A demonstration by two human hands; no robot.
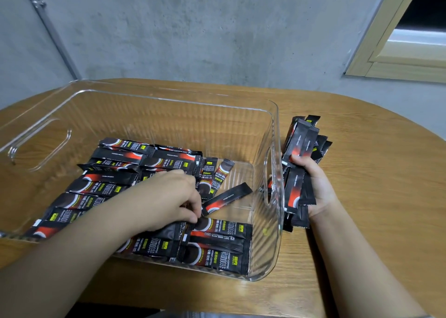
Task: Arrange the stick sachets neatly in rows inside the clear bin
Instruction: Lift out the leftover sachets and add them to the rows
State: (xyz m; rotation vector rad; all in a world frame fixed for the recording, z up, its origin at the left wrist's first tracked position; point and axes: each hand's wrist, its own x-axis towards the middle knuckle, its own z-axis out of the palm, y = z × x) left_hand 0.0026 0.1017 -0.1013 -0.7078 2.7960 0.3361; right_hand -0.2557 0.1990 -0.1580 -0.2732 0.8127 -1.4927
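A clear plastic bin (pixel 276 129) stands on the wooden table. Several black-and-red stick sachets (pixel 113 170) lie in rows across its left and near floor. My left hand (pixel 169 197) reaches into the bin with fingers curled and pinches the near end of one loose sachet (pixel 228 198) that lies slanted on the bin floor. Two more sachets (pixel 213 176) lie upright-slanted beyond it. Outside the bin's right wall, my right hand (pixel 313 185) grips a bundle of sachets (pixel 300 144) that fans upward and downward from my palm.
The wooden table (pixel 374 173) has a rounded far edge and stands against a grey concrete wall. A pale wooden window frame (pixel 395 52) is at the upper right. The bin has cut-out handles in its left and right walls.
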